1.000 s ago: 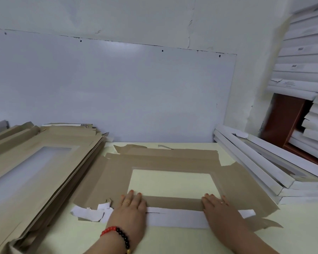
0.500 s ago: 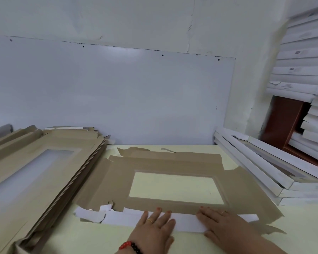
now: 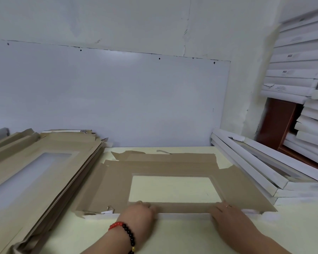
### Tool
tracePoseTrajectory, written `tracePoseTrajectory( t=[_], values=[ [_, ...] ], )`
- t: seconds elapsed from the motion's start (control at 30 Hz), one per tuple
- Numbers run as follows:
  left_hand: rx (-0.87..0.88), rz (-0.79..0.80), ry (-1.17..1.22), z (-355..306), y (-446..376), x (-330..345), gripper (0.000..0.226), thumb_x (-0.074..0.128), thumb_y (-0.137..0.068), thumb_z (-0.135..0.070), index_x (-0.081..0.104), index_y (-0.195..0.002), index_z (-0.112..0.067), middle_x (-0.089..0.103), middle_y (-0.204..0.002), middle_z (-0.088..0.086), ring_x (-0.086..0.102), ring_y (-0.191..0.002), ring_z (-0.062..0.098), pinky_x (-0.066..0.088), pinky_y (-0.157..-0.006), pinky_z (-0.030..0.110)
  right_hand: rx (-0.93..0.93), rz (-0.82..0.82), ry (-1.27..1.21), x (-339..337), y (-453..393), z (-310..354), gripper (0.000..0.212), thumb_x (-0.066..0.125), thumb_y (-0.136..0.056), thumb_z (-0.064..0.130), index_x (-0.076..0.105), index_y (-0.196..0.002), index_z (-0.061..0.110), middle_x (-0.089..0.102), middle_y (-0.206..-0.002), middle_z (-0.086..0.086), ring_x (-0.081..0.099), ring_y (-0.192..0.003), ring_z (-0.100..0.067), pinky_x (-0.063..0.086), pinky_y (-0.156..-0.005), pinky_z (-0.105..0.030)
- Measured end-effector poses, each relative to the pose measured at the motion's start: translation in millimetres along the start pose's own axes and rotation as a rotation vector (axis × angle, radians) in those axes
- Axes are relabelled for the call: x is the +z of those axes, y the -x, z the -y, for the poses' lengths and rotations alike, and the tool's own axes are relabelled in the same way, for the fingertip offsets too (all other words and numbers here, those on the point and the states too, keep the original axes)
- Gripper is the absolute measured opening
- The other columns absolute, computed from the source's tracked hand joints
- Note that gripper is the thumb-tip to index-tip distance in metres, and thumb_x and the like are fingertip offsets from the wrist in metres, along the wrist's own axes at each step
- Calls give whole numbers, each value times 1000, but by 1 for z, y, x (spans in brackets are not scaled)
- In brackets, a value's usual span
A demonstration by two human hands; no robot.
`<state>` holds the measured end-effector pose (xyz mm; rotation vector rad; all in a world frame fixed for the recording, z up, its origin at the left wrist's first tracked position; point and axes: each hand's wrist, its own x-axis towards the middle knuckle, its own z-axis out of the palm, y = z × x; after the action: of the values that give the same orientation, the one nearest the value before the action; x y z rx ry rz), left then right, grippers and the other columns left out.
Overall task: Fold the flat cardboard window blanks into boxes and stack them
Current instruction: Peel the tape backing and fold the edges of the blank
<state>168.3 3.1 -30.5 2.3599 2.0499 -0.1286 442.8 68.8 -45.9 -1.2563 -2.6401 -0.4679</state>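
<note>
Creasing the near flap [image 3: 184, 209] of the flat blank [image 3: 173, 165], left hand [image 3: 138, 216] and right hand [image 3: 226, 215] pressing flat-fingered, gripping nothing; next, probably folding the side flaps.

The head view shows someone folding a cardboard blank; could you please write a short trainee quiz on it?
1. True or false: both hands are on the near edge of the blank.
2. Which wrist wears the bead bracelet? A) left B) right
3. Fill in: the stack of unfolded blanks lies to the ____ of the blank being folded.

Key: 1 true, the left hand and right hand are both on it. 2 A. 3 left.
</note>
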Motion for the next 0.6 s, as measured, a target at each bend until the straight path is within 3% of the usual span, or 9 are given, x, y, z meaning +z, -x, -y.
tracePoseTrajectory(
  t=[0.07,0.13,0.17,0.2,0.3,0.33,0.4,0.5,0.6],
  values=[
    [-41,-43,79,5,2,6,42,35,-87,-2,47,-125,-14,55,-121,8,48,-115,27,38,-93,33,-1,6,-15,-3,-2,2,29,77,-43,10,64,-65,23,57,-60,8,56,-53,-8,35,-63,-18],
    [-62,-86,121,6,1,12,42,35,-87,-5,48,-125,-18,56,-120,6,49,-114,25,36,-92,32,1,39,-8,-1,-7,4,30,60,-78,19,62,-106,28,63,-95,12,59,-88,-8,35,-83,-17],
    [-66,-108,114,5,0,15,42,35,-87,-7,48,-125,-19,55,-120,5,49,-113,24,35,-92,32,13,30,-8,4,-11,8,35,46,-89,20,54,-121,31,60,-110,11,55,-102,-10,34,-92,-21],
    [-73,-131,101,3,-2,17,42,35,-87,-9,48,-125,-21,54,-120,3,48,-113,24,34,-92,33,27,71,-43,5,-16,18,35,45,-93,22,53,-125,31,58,-114,9,55,-105,-12,36,-94,-24],
    [-81,-171,62,-1,-10,23,42,34,-87,-12,48,-125,-23,45,-129,2,39,-121,25,31,-96,34,16,-12,-83,6,-32,55,34,76,-68,37,74,-100,26,66,-87,11,65,-77,-8,52,-69,-19],
    [-74,-162,60,-2,-13,26,43,33,-91,-17,45,-132,-24,38,-140,1,31,-130,27,26,-104,35,8,-10,-74,7,-37,70,36,72,-66,42,76,-97,25,69,-89,12,67,-77,-7,52,-72,-20],
    [-49,-109,58,-2,-17,34,51,25,-98,-33,25,-149,-24,7,-159,-4,1,-146,30,2,-118,44,-11,36,-70,10,-45,92,42,54,-76,49,76,-103,25,71,-106,10,69,-95,-8,43,-91,-32],
    [-14,-60,9,2,-21,44,65,8,-97,-50,-5,-153,-18,-20,-159,-2,-31,-140,25,-21,-113,47,-73,89,17,12,-53,102,59,17,-100,41,72,-114,26,64,-125,10,60,-116,-6,27,-98,-35],
    [14,-33,-44,13,-20,49,79,-10,-88,-65,-11,-152,-18,-27,-155,-3,-40,-133,23,-28,-109,44,-115,165,72,4,-50,90,72,3,-99,44,71,-115,29,63,-127,12,57,-118,-3,26,-99,-32]
  ],
)
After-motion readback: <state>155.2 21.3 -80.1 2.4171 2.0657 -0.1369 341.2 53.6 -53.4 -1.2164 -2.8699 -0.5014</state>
